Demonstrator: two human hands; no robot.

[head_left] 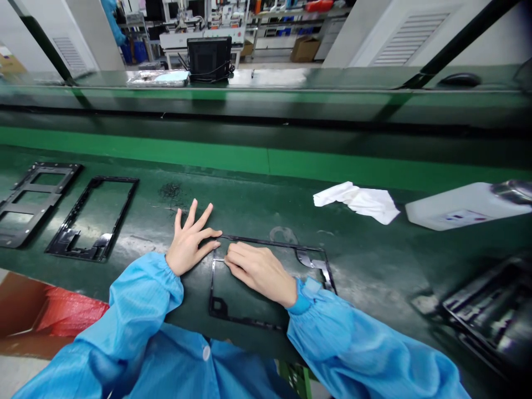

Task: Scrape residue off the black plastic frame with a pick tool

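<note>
A thin black rectangular frame [266, 241] lies flat on the green bench in front of me. My left hand [189, 244] is open, its upper fingers spread, with the index finger and thumb at the frame's upper left corner. My right hand [260, 271] is closed around a thin metal tool [220, 260], most of which the fingers hide; I cannot make out its kind. Its tip reaches the frame's left side. Silvery film-like pieces [310, 259] show at the frame's right end, and my right forearm covers part of its lower right.
To the left lie another black frame [120, 213] and a grey plate with openings [35, 209]. Dark scraps [170, 191] sit beyond my left hand. A crumpled white cloth [361, 202], a white bottle [449, 210] on its side and stacked black parts [482, 310] are at right.
</note>
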